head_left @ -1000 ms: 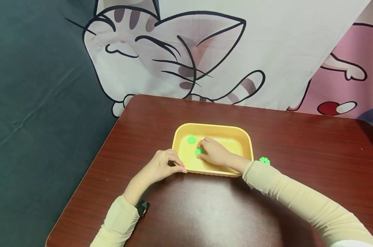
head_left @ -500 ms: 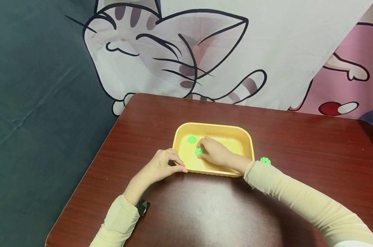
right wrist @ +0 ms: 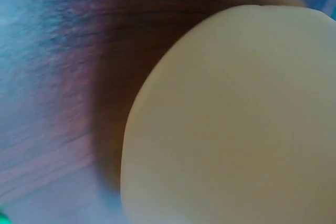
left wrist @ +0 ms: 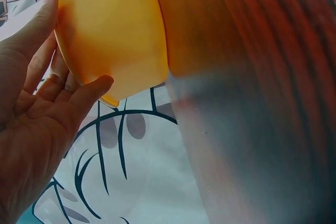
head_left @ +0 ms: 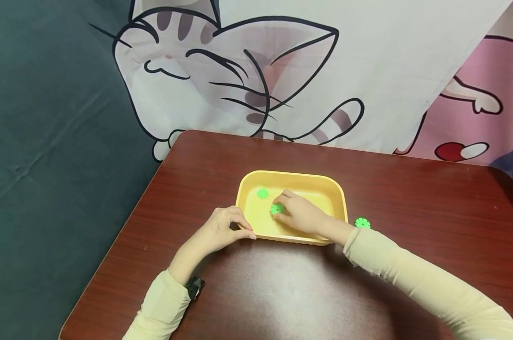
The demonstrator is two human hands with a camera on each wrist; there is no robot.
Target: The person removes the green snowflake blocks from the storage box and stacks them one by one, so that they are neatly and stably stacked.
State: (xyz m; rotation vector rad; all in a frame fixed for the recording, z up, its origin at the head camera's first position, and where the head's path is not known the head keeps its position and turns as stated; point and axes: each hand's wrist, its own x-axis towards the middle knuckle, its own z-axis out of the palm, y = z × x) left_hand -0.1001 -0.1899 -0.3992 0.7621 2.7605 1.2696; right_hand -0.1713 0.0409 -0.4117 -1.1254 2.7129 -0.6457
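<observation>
A shallow yellow plastic tray (head_left: 296,240) stands on the table. My left hand (head_left: 222,229) pinches the rim at its near left corner; in the left wrist view, thumb and fingers lie either side of the yellow wall. My right hand (head_left: 296,212) reaches over the near right side into the tray, with thumb and fingertips curled about a green snowflake disc (head_left: 277,209). A second snowflake disc (head_left: 262,193) lies on the tray floor toward the far left. Outside, a third disc (head_left: 362,223) sits right of the tray, beside the right sleeve. The right wrist view shows mostly the tray's wall (right wrist: 226,119).
The reddish-brown wooden table (head_left: 222,156) extends around the tray. Behind its far edge hangs a white cloth with a cartoon cat (head_left: 256,80), and dark green fabric (head_left: 48,141) hangs at the left. A black band (head_left: 194,287) is on the left wrist.
My right hand and forearm have shifted slightly to the right, and the disc at its fingertips has moved a little with it. My left hand stays at the tray's corner.
</observation>
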